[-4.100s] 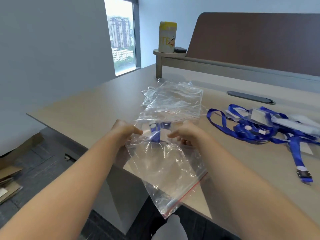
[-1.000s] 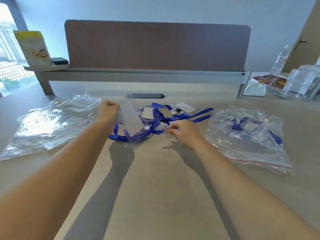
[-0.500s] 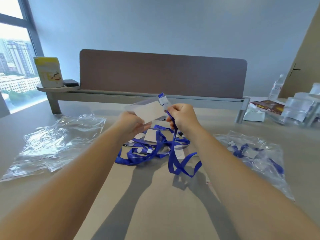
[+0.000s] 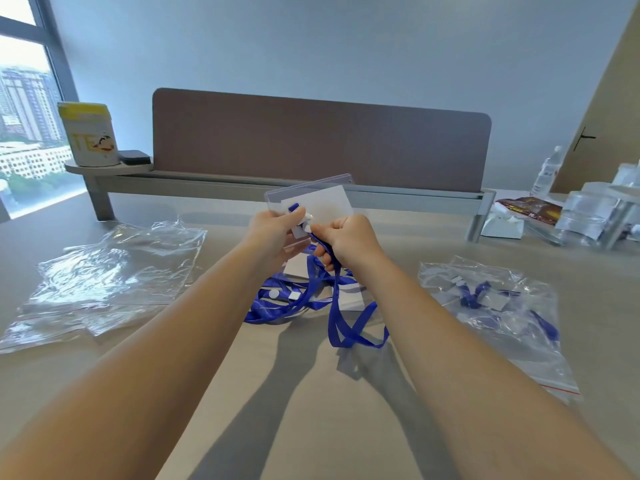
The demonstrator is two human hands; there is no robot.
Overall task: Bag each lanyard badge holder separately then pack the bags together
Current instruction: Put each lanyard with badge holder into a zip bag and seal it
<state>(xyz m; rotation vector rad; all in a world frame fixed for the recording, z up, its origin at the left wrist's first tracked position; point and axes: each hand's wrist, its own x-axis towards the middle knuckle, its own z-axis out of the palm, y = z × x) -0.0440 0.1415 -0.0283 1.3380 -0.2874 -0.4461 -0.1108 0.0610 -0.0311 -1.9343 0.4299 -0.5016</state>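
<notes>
Above the tabletop (image 4: 311,410), the left hand (image 4: 275,233) pinches a badge holder (image 4: 311,199); the right hand (image 4: 349,242) grips its blue lanyard (image 4: 341,323). Right, a bag (image 4: 498,313) contains lanyards; left, flat bags (image 4: 104,278) lie near the edge.

Bare table (image 4: 311,410) lies nearside of the lanyard heap (image 4: 294,299); empty bags (image 4: 110,271) flank left, filled bag (image 4: 491,306) right.
</notes>
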